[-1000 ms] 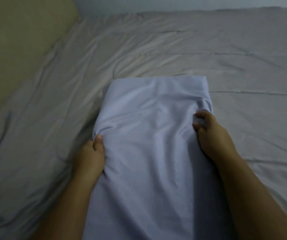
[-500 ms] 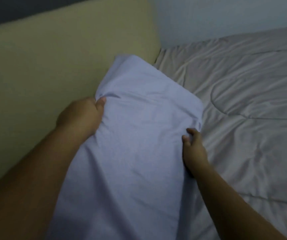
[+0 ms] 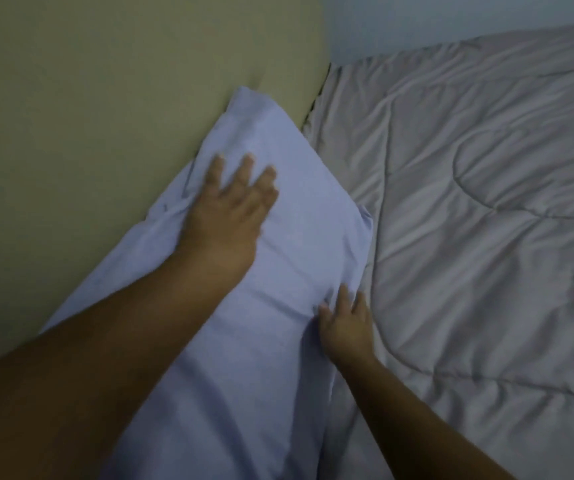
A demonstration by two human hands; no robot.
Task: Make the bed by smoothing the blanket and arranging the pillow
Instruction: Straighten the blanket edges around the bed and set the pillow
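The fingers (image 3: pixel 245 168) of the left hand (image 3: pixel 230 206) are straight and spread wide, lying flat on the upper part of the pillow (image 3: pixel 289 244) a little left of the frame's centre; the hand is slightly blurred. The right hand (image 3: pixel 346 327), lower and just right of centre, also has its fingers splayed, the tips resting on the pillow's right edge where the cloth bunches into small folds. Neither hand is curled round anything.

The pillow is long and soft, in a smooth pale lilac-blue cotton case. It runs diagonally from the bottom of the frame up toward the top centre, its left side leaning against the headboard (image 3: pixel 105 116), a plain olive-beige padded panel filling the upper left. Its right side lies on the blanket (image 3: pixel 486 237), a grey quilted cover with curved stitched lines and many soft wrinkles, filling the right half. A pale wall (image 3: pixel 417 19) shows at the top.
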